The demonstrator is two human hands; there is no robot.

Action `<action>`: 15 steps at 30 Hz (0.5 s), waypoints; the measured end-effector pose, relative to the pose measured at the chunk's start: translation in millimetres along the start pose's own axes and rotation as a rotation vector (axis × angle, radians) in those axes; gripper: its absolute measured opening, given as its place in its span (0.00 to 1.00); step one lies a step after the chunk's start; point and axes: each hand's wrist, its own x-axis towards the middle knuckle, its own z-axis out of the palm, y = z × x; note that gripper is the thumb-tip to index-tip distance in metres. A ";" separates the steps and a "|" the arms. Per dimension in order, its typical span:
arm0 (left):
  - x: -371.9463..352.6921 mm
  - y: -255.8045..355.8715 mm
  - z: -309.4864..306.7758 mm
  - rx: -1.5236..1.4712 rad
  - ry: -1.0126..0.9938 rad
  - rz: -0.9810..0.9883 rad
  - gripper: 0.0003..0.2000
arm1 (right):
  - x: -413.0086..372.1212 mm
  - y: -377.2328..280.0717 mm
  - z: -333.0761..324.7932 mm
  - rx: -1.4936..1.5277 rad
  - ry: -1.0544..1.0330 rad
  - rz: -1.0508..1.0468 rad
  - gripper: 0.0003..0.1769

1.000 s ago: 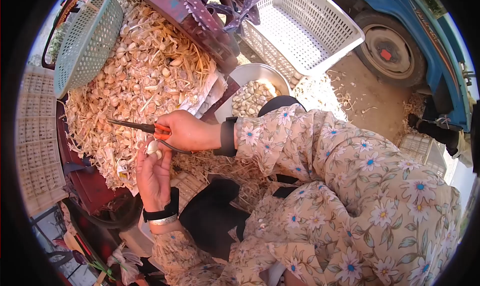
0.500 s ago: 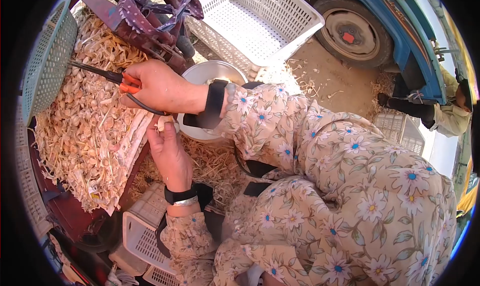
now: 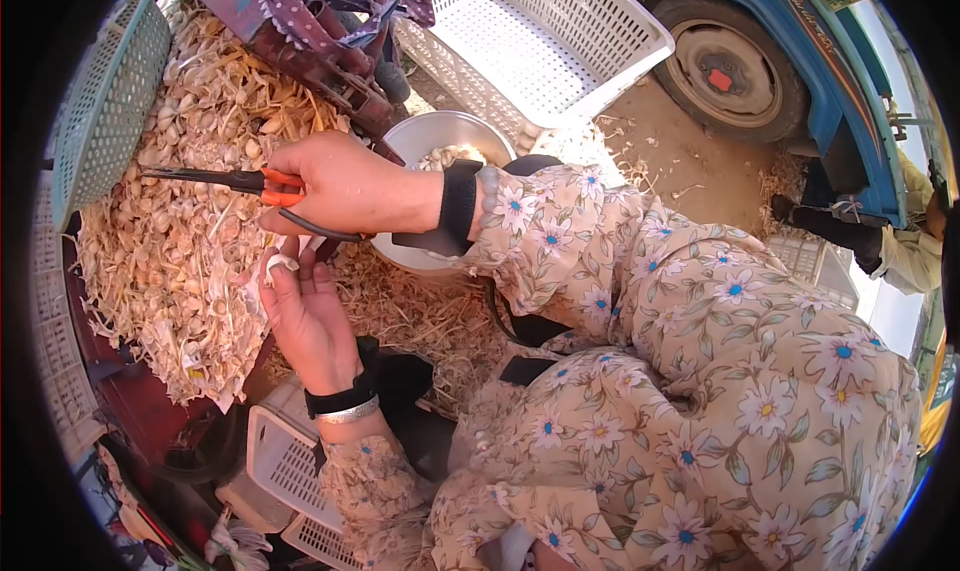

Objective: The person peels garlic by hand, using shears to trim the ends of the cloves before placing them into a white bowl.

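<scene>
My right hand (image 3: pixel 345 186) is wrapped round orange-and-black-handled scissors (image 3: pixel 235 179), whose dark blades point left over a heap of garlic (image 3: pixel 180 241). Below it, my left hand (image 3: pixel 310 316) is turned partly palm up at the heap's near edge. Thumb and fingers there pinch a small pale garlic clove (image 3: pixel 282 263), partly hidden by the fingers. Just behind my right wrist is a metal bowl (image 3: pixel 400 136) with pale cloves inside.
A white perforated crate (image 3: pixel 545 46) stands beyond the bowl, and a green basket (image 3: pixel 110 101) leans at the heap's far edge. A blue vehicle's wheel (image 3: pixel 730 71) is at upper right, near another person's dark-clothed leg (image 3: pixel 835 226). Dry peelings (image 3: pixel 410 316) cover the ground.
My left hand has shifted left and rolled palm upward, away from my right hand. The scissors have tilted closer to level. The view has shifted slightly, showing more of the bowl's cloves.
</scene>
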 end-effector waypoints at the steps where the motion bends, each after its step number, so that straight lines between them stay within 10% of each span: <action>1: 1.2 8.5 -8.3 -0.050 0.057 -0.035 0.14 | -1.4 1.2 1.7 -0.054 -0.040 -0.004 0.19; 15: -16.6 52.0 -31.5 0.033 0.152 0.315 0.15 | -27.7 -1.1 39.6 -0.443 -0.189 -0.146 0.24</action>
